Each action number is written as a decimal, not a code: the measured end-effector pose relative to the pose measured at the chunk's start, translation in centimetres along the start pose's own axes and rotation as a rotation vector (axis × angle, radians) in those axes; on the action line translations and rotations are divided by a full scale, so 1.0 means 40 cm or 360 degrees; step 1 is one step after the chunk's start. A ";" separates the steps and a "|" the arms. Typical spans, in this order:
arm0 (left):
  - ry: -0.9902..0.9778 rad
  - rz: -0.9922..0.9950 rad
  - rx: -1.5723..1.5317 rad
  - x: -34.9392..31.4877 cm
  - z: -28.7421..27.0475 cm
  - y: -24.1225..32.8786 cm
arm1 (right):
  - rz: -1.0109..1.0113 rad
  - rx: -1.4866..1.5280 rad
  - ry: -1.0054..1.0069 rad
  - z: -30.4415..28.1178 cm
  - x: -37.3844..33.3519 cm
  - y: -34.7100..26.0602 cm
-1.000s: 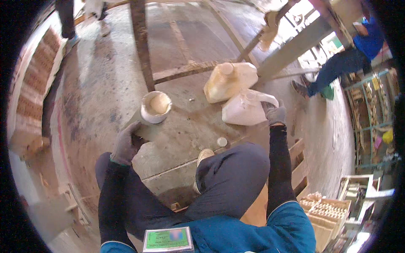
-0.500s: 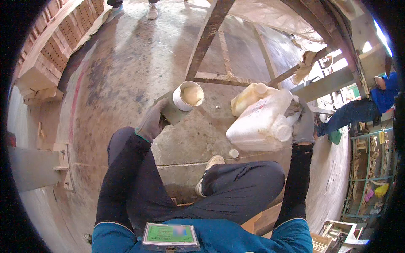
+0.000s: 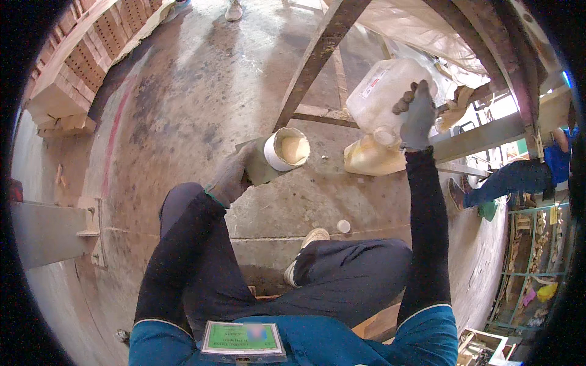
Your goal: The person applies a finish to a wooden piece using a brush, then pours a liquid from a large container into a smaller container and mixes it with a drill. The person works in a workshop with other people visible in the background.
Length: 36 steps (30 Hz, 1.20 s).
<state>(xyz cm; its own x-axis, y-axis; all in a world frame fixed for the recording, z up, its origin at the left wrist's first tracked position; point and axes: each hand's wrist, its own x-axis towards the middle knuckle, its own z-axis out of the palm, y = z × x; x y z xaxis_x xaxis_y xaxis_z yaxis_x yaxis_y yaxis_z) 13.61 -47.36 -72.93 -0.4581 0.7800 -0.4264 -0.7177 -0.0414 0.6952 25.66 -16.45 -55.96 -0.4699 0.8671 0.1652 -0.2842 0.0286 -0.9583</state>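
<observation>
Landmark: white tub (image 3: 287, 150), open, pale paste inside.
Left hand (image 3: 231, 177): gloved, closed round the tub's left wall, holding it tilted above the concrete floor (image 3: 183, 97).
Right hand (image 3: 417, 116): gloved, clenched on a translucent jug (image 3: 381, 91), raised up-right of the tub, mouth downward.
Second jug (image 3: 369, 157): on the floor, right of the tub.
Small cap (image 3: 343, 226): floor, below-right of the tub.
Brick stack (image 3: 73, 67): far left.

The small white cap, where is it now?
In the head view, the small white cap lies on the concrete floor, right of centre, beside the shoe.
</observation>
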 end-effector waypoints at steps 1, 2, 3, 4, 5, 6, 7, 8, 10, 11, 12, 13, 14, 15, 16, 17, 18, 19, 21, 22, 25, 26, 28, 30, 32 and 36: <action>0.0018 -0.0032 0.0014 0.003 0.010 -0.001 | 0.0002 -0.0032 -0.0003 -0.017 0.016 0.043; 0.0001 0.0004 0.0007 -0.010 0.016 0.005 | 0.0020 -0.0047 -0.0014 -0.017 0.014 0.074; -0.0021 0.0038 -0.0001 -0.022 0.026 0.013 | 0.0000 -0.0039 -0.0029 -0.021 0.002 0.102; -0.0047 0.0074 -0.0015 -0.026 0.028 0.013 | 0.0038 -0.0019 -0.0054 -0.019 0.001 0.109; -0.0089 0.0024 0.0006 -0.022 0.022 0.011 | 0.0073 -0.0001 -0.0077 -0.018 0.002 0.110; -0.0135 -0.0025 0.0026 -0.013 0.016 0.010 | 0.0105 0.0015 -0.0098 -0.020 0.001 0.110; -0.0176 -0.0068 0.0046 -0.012 0.016 0.012 | 0.0125 -0.0031 -0.0127 -0.023 -0.006 0.108; -0.0176 -0.0085 0.0040 -0.015 0.020 0.010 | 0.0196 -0.0043 -0.0111 -0.021 -0.015 0.109; -0.0172 -0.0121 0.0030 -0.025 0.037 0.005 | 0.0342 -0.0064 -0.0076 -0.013 -0.041 0.108; -0.0167 -0.0166 0.0050 -0.024 0.044 -0.004 | 0.0377 -0.0080 -0.0058 -0.014 -0.054 0.102; -0.0162 -0.0211 0.0071 -0.021 0.053 -0.014 | 0.0413 -0.0096 -0.0039 -0.017 -0.067 0.094; -0.0163 -0.0254 0.0097 -0.019 0.064 -0.020 | 0.0442 -0.0110 -0.0017 -0.020 -0.075 0.087; -0.0189 -0.0259 0.0147 -0.016 0.071 -0.035 | 0.0488 -0.0086 -0.0106 -0.036 -0.074 0.090; -0.0216 -0.0265 0.0198 -0.009 0.074 -0.057 | 0.0533 -0.0063 -0.0193 -0.062 -0.068 0.093; -0.0244 -0.0268 0.0243 -0.005 0.080 -0.075 | 0.0577 -0.0043 -0.0285 -0.071 -0.071 0.091; -0.0283 -0.0393 0.0132 -0.001 0.088 -0.083 | 0.0594 -0.0058 -0.0320 -0.075 -0.082 0.095; -0.0277 -0.0309 0.0261 0.006 0.086 -0.107 | 0.0610 -0.0074 -0.0354 -0.076 -0.098 0.102; -0.0271 -0.0222 0.0385 0.011 0.087 -0.132 | 0.0626 -0.0093 -0.0391 -0.076 -0.114 0.105; -0.0177 -0.0215 0.0332 0.024 0.092 -0.173 | 0.0724 -0.0178 -0.0359 -0.073 -0.133 0.082; -0.0080 -0.0298 0.0167 0.025 0.116 -0.168 | 0.0779 -0.0207 -0.0342 -0.074 -0.138 0.077; -0.0107 0.0419 0.1226 0.026 0.127 -0.190 | 0.0856 -0.0195 -0.0266 -0.095 -0.159 0.090; -0.0044 0.0861 0.1825 0.023 0.119 -0.207 | 0.0868 -0.0253 -0.0327 -0.093 -0.172 0.094; -0.0064 0.0826 0.1707 0.101 0.049 -0.305 | 0.0896 -0.0372 -0.0459 -0.080 -0.203 0.104; -0.0089 0.0781 0.1687 0.162 0.006 -0.370 | 0.0874 -0.0437 -0.0528 -0.078 -0.227 0.097; -0.0062 0.0830 0.2139 0.120 0.057 -0.308 | 0.0881 -0.0515 -0.0574 -0.097 -0.228 0.107; -0.0301 0.0573 0.1406 0.168 -0.011 -0.369 | 0.0965 -0.0562 -0.0680 -0.124 -0.237 0.152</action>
<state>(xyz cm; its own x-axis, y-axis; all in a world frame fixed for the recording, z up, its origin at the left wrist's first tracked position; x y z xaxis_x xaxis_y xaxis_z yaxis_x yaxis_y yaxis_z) 20.91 -41.77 -86.31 -0.4260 0.9029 -0.0570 0.1366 0.1264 0.9825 32.55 -22.03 -64.50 -0.7553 0.5199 -0.3990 0.3680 -0.1674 -0.9146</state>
